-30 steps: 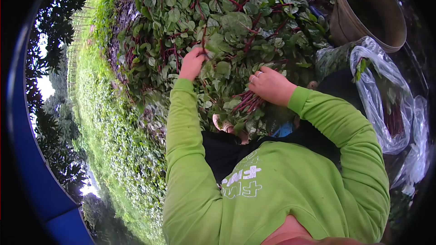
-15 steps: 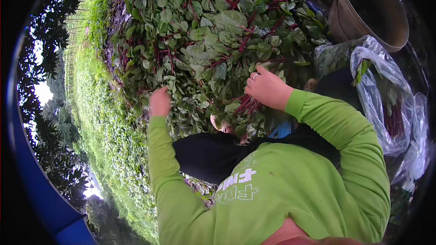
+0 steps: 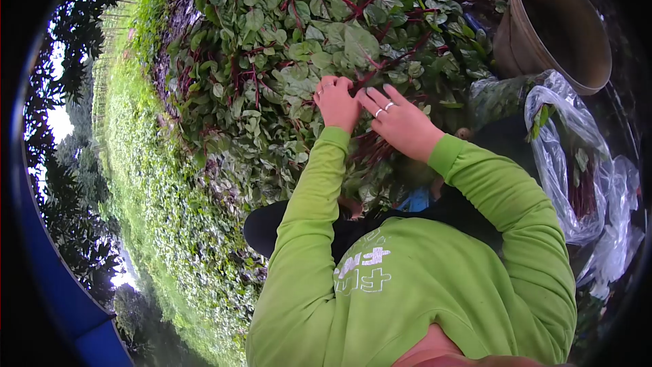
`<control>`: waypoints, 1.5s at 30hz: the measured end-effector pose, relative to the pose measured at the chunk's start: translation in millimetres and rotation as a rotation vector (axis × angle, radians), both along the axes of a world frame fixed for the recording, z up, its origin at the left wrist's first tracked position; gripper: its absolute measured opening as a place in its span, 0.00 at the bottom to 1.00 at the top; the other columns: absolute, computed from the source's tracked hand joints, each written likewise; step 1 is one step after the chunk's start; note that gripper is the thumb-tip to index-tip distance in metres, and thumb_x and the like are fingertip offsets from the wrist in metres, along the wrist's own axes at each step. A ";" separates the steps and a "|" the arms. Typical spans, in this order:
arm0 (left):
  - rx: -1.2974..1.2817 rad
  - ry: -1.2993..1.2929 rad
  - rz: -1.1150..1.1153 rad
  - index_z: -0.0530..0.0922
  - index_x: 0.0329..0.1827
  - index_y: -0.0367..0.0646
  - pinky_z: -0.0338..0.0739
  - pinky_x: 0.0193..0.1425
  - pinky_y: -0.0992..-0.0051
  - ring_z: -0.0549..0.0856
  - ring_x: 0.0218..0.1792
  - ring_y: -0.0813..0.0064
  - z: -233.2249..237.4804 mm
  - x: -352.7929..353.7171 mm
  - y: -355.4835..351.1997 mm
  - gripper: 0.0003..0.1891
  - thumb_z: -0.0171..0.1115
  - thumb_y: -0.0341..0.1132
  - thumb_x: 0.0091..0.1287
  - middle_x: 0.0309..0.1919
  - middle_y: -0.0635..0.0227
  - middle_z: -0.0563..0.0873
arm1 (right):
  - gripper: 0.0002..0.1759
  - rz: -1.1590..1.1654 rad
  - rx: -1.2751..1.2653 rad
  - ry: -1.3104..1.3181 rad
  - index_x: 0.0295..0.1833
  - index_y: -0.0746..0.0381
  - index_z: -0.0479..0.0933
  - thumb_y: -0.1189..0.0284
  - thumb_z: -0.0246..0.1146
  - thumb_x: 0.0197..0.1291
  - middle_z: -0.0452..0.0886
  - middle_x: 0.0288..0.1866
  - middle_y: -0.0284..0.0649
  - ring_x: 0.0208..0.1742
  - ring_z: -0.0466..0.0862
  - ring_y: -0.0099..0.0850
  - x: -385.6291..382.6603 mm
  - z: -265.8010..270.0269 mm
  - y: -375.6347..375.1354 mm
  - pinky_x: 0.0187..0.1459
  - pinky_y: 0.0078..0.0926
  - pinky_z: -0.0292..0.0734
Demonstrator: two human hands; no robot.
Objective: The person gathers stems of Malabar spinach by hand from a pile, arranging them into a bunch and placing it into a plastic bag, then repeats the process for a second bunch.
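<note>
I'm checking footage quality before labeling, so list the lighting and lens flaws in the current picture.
Head view: strong fisheye bending, black corners, scene turned sideways; sky blown out between dark trees; field washed pale; pale glare on the clear plastic bag; bucket dim inside; stems under the hands soft and hard to separate.

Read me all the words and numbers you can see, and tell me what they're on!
"F": seems to be the one clear letter in the upside-down writing on the green sweatshirt; the rest is too blurred to read.
No writing that I can make out on the bucket or clear plastic bag.
</note>
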State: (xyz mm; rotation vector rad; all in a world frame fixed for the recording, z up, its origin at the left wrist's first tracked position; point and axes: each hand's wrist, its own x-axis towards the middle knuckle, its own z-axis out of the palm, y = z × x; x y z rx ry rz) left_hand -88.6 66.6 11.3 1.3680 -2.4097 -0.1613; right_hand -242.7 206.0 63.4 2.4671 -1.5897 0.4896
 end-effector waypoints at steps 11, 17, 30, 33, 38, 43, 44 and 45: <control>0.176 0.361 -0.135 0.85 0.41 0.43 0.74 0.58 0.56 0.80 0.52 0.52 -7.9 38.2 53.8 0.13 0.77 0.29 0.54 0.45 0.57 0.82 | 0.09 -0.049 0.162 -0.036 0.47 0.58 0.80 0.72 0.61 0.61 0.81 0.52 0.43 0.61 0.81 0.42 -3.1 -22.4 -9.1 0.71 0.52 0.69; 0.139 0.425 -0.018 0.88 0.41 0.43 0.76 0.58 0.56 0.83 0.51 0.54 -15.0 29.0 75.1 0.10 0.75 0.34 0.57 0.43 0.58 0.86 | 0.08 -0.062 0.298 0.086 0.48 0.54 0.80 0.70 0.62 0.63 0.84 0.47 0.36 0.52 0.86 0.36 0.5 -19.9 -1.8 0.56 0.40 0.73; 0.423 0.385 0.225 0.89 0.35 0.47 0.67 0.66 0.54 0.85 0.44 0.55 -51.3 24.7 93.3 0.15 0.71 0.49 0.63 0.37 0.60 0.88 | 0.15 0.135 0.287 0.131 0.50 0.58 0.78 0.75 0.63 0.55 0.82 0.47 0.38 0.53 0.82 0.38 9.6 -9.6 6.8 0.53 0.39 0.72; 0.557 0.607 0.367 0.89 0.36 0.43 0.72 0.61 0.57 0.87 0.41 0.57 -51.1 22.7 93.9 0.13 0.70 0.45 0.63 0.35 0.59 0.89 | 0.15 0.140 0.281 0.146 0.49 0.57 0.77 0.76 0.63 0.54 0.82 0.46 0.38 0.52 0.82 0.38 13.3 -7.0 6.2 0.52 0.39 0.72; 0.439 1.464 0.839 0.87 0.51 0.34 0.77 0.57 0.64 0.87 0.49 0.61 -72.2 107.6 30.7 0.19 0.63 0.43 0.72 0.46 0.56 0.91 | 0.10 0.130 0.309 0.149 0.47 0.56 0.77 0.72 0.61 0.59 0.82 0.45 0.36 0.52 0.82 0.35 13.1 -7.4 15.0 0.54 0.37 0.72; 0.118 2.117 1.213 0.76 0.54 0.42 0.75 0.43 0.68 0.79 0.34 0.71 -38.5 208.5 -4.8 0.19 0.53 0.49 0.77 0.38 0.65 0.84 | 0.11 0.150 0.214 0.084 0.48 0.56 0.78 0.72 0.61 0.59 0.81 0.44 0.36 0.51 0.82 0.36 10.8 -5.3 13.0 0.54 0.36 0.72; 0.292 2.082 1.019 0.76 0.51 0.44 0.74 0.39 0.72 0.79 0.32 0.74 -45.8 194.6 -1.5 0.17 0.53 0.49 0.77 0.35 0.67 0.84 | 0.11 0.150 0.206 0.079 0.48 0.56 0.78 0.72 0.61 0.59 0.81 0.44 0.36 0.51 0.82 0.36 11.0 -5.8 11.5 0.54 0.37 0.72; 0.474 1.917 0.785 0.79 0.49 0.43 0.73 0.34 0.75 0.78 0.29 0.76 -47.1 170.6 5.9 0.12 0.58 0.43 0.76 0.33 0.70 0.84 | 0.11 0.150 0.200 0.074 0.48 0.56 0.78 0.72 0.61 0.59 0.81 0.44 0.36 0.51 0.82 0.35 11.4 -6.3 10.4 0.54 0.37 0.72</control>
